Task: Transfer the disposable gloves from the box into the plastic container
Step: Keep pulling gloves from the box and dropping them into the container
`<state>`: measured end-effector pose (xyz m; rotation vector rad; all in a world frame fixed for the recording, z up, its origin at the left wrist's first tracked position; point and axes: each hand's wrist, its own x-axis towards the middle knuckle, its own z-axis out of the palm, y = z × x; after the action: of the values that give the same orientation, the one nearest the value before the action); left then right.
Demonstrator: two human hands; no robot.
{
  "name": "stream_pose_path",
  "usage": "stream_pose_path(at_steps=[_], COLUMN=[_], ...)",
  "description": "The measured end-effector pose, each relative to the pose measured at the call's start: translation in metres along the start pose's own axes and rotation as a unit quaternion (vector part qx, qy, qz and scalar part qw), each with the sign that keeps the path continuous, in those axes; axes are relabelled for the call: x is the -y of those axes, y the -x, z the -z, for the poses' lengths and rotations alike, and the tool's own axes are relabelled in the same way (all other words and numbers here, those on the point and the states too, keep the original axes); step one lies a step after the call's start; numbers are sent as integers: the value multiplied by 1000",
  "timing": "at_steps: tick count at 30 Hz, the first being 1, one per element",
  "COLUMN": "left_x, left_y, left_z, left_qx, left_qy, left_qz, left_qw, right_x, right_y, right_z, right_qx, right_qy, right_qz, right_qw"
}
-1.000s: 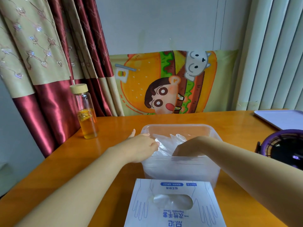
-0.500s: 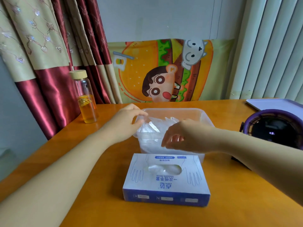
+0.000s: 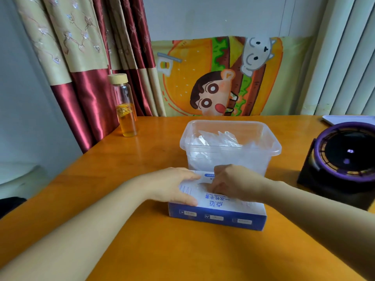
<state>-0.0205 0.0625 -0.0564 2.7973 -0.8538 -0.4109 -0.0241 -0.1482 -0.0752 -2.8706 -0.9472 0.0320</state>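
Change: both hands are back from the container [image 3: 276, 151] at the box [image 3: 217, 219].
Left hand [image 3: 172, 185]: flat, pressing the box.
Right hand [image 3: 237, 182]: curled at the opening; grip unclear.
Meaning: some gloves [image 3: 219, 138] are moved; another pull is likely.

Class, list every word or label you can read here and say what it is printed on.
"一次性手套", upside down, on the glove box top.
Large brand characters beside it: too blurred.
Its blue strip and front labels: too small.
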Motion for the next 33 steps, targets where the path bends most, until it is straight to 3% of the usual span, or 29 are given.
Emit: stream_pose_path(at_steps=[14, 20, 23, 27, 31, 33], left_x=[-15, -14, -18, -28, -48, -61], left_y=[4, 0, 5, 15, 14, 10], left_z=[6, 8, 16, 41, 51, 51], left_qx=[33, 41, 14, -84, -179, -218], left_qy=[22, 10, 20, 162, 163, 187], left_qz=[-11, 7, 36, 54, 27, -10], left_qw=[999, 999, 999, 982, 970, 958], right_x=[28, 15, 11, 2, 3, 3], right_y=[11, 17, 19, 25, 25, 22], right_z=[36, 101, 113, 113, 110, 110], right_qx=[-219, -386, -385, -341, -297, -282], right_qy=[-18, -150, -186, -252, -394, -411], right_qz=[35, -58, -99, -191, -244, -249], right_qw=[975, 908, 898, 885, 835, 830])
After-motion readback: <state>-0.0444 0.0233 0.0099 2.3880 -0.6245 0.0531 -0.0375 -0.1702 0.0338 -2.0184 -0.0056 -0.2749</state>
